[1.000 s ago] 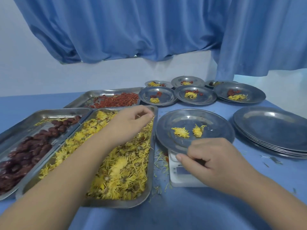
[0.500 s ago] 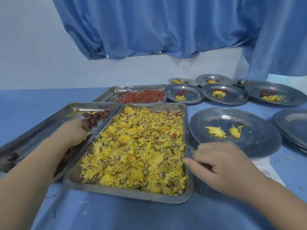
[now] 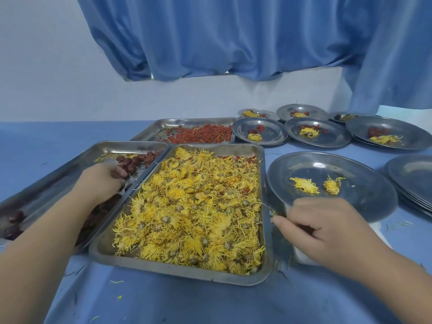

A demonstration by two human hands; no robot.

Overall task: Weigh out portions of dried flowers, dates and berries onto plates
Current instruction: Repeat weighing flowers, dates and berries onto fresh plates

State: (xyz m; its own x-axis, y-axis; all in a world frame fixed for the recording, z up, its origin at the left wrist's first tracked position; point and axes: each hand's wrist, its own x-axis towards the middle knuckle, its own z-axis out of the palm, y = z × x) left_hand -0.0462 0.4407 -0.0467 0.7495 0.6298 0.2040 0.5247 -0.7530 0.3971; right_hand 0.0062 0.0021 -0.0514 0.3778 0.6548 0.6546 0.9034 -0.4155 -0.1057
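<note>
My left hand (image 3: 100, 181) reaches into the dates tray (image 3: 58, 181), and its curled fingertips close on a dark date among the dates (image 3: 133, 161). Beside it stands a large tray (image 3: 177, 274) heaped with yellow dried flowers (image 3: 194, 206). Behind, a third tray (image 3: 163, 123) holds red berries (image 3: 201, 134). A steel plate (image 3: 364, 183) with two flower tufts sits on a white scale (image 3: 301, 256). My right hand (image 3: 322, 225) rests over the scale at the plate's near edge, fingers loosely curled, holding nothing I can see.
Several filled plates with flowers and red pieces stand at the back right, such as one plate (image 3: 259, 130) and another plate (image 3: 385, 129). A stack of empty plates (image 3: 411, 174) sits at the right edge. Blue curtains hang behind the blue table.
My left hand left the flower tray, moved left into the dates tray and then further up among the dates. My right hand stayed by the scale. The camera turned left.
</note>
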